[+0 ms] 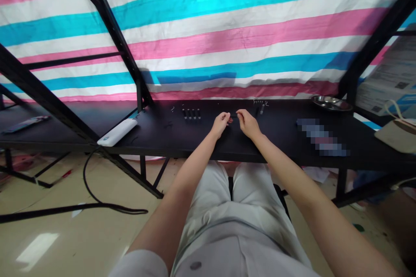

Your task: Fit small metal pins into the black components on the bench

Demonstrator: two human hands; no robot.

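Observation:
My left hand (pixel 221 123) and my right hand (pixel 247 123) meet over the middle of the black table (pixel 169 132), fingers curled in a pinch. Between them sits a tiny reddish part (pixel 230 119); both hands appear to pinch it, and a thin dark piece sticks out by the right fingers. A row of small black upright parts (pixel 191 114) stands just left of my left hand. More small dark parts and bits of wire (pixel 260 106) lie behind my right hand.
A white power bank (pixel 117 132) with a black cable lies at the left. A metal bowl (pixel 331 103) sits at the back right, a beige bag (pixel 397 134) at the far right. Black frame struts cross left and right. A striped tarp hangs behind.

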